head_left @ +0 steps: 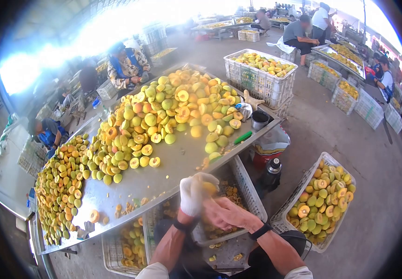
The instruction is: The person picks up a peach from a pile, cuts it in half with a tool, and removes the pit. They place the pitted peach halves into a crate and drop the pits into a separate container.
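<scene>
My left hand (194, 194) wears a white glove and is closed around a yellow fruit (209, 187), held just below the near edge of the metal table (173, 169). My bare right hand (224, 213) presses against the fruit from below and right; any tool in it is hidden. Both hands hover over a white crate (252, 197) holding fruit scraps. A large heap of green and yellow fruit, some halved (164, 116), covers the table beyond.
A crate of cut fruit (322, 200) stands on the floor at right, a dark flask (271, 171) beside it. A green-handled knife (243, 137) and a black cup (259, 119) lie on the table's right end. Other people work at crates and tables behind.
</scene>
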The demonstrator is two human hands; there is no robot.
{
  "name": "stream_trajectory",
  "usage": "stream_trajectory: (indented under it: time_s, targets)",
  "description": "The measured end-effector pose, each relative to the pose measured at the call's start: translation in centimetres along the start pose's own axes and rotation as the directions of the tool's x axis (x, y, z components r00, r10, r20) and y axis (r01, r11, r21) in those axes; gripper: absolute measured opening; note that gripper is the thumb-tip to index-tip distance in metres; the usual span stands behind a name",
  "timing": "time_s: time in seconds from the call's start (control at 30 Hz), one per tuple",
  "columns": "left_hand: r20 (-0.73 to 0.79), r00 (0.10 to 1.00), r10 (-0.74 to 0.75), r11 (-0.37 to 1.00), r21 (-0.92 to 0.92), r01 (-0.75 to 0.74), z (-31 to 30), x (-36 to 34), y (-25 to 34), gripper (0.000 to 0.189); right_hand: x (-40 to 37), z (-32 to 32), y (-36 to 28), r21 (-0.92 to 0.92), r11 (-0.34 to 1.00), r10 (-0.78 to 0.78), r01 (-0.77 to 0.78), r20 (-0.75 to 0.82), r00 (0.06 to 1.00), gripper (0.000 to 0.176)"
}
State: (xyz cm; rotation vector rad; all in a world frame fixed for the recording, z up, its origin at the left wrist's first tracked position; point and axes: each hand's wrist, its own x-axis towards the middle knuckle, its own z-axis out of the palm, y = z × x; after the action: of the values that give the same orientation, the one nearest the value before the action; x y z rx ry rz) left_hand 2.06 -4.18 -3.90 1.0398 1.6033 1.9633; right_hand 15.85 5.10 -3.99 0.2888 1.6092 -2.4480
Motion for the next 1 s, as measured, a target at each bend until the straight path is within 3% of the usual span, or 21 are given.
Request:
stream_trajectory:
  time_s: [0.1, 0.17, 0.27, 0.3, 0.33, 0.4, 0.47, 0.57, 0.6, 0.7, 0.8, 0.83, 0.9, 1.0]
  targets:
    - [-0.016, 1.000, -0.027, 0.992, -0.122, 0.025, 0.3, 0.2, -0.4, 0.063, 1.4, -0.2, 2.0, 0.272, 0.961, -0.071, 0.042, 0.099, 0.993, 0.050]
    - [-0.038, 0.995, -0.088, 0.974, -0.215, 0.078, 0.4, 1.0, -1.0, 0.063, 2.4, -0.2, 2.3, 0.338, 0.940, -0.082, 0.049, 0.083, 0.993, 0.051]
    - [-0.161, 0.908, -0.386, 0.830, -0.490, 0.266, 0.4, 1.5, -1.5, 0.059, 2.5, 0.6, 1.9, 0.368, 0.926, -0.099, 0.078, 0.038, 0.994, 0.050]
    - [-0.246, 0.893, -0.377, 0.856, -0.460, 0.235, 0.4, 1.6, -0.5, 0.060, 2.5, 0.9, 1.9, 0.362, 0.929, -0.099, 0.084, 0.024, 0.995, 0.050]
    - [-0.325, 0.877, -0.355, 0.881, -0.429, 0.198, 0.8, 2.1, 1.0, 0.062, 2.7, 0.7, 2.1, 0.395, 0.914, -0.118, 0.092, 0.042, 0.992, 0.050]
    - [-0.388, 0.905, -0.175, 0.982, -0.137, 0.132, -0.7, 2.0, 1.4, 0.061, 2.0, 0.8, 2.1, 0.279, 0.950, -0.135, 0.142, -0.045, 0.990, 0.051]
    - [-0.338, 0.941, -0.016, 0.978, 0.190, 0.085, -4.9, 1.2, 3.0, 0.061, 1.5, 0.3, 2.2, 0.229, 0.966, -0.101, 0.117, -0.083, 0.991, 0.051]
    - [-0.411, 0.912, -0.002, 0.922, 0.353, 0.161, -9.2, -1.7, 6.7, 0.058, 2.0, 0.5, 3.5, -0.090, 0.976, -0.217, 0.200, -0.261, 0.941, 0.050]
    - [-0.447, 0.894, 0.002, 0.894, 0.401, 0.199, -10.6, -2.9, 7.4, 0.056, 2.4, 0.0, 4.2, -0.445, 0.836, -0.467, 0.320, -0.275, 0.840, 0.047]
    - [-0.437, 0.897, 0.056, 0.654, 0.695, 0.298, -19.1, -7.9, 5.7, 0.054, 1.9, 0.2, 4.7, -0.891, 0.452, -0.567, 0.051, -0.242, 0.787, 0.044]
    - [-0.395, 0.919, -0.005, 0.154, 0.907, 0.391, -24.0, -12.4, 4.9, 0.044, 1.4, 0.0, 4.9, -0.889, 0.455, -0.509, -0.054, -0.310, 0.803, 0.044]
    - [-0.311, 0.949, 0.053, -0.016, 0.950, 0.313, -24.5, -13.2, 4.7, 0.041, 0.9, 0.1, 4.1, -0.872, 0.488, -0.503, -0.026, -0.305, 0.809, 0.044]
    - [-0.293, 0.952, 0.086, -0.077, 0.951, 0.299, -25.2, -13.1, 3.3, 0.035, -0.2, 0.0, 2.4, -0.835, 0.549, -0.489, 0.027, -0.295, 0.821, 0.046]
    - [-0.388, 0.920, 0.055, 0.224, 0.903, 0.367, -22.3, -8.9, 1.9, 0.031, -0.4, -0.7, 2.5, -0.863, 0.505, -0.434, -0.011, -0.265, 0.861, 0.046]
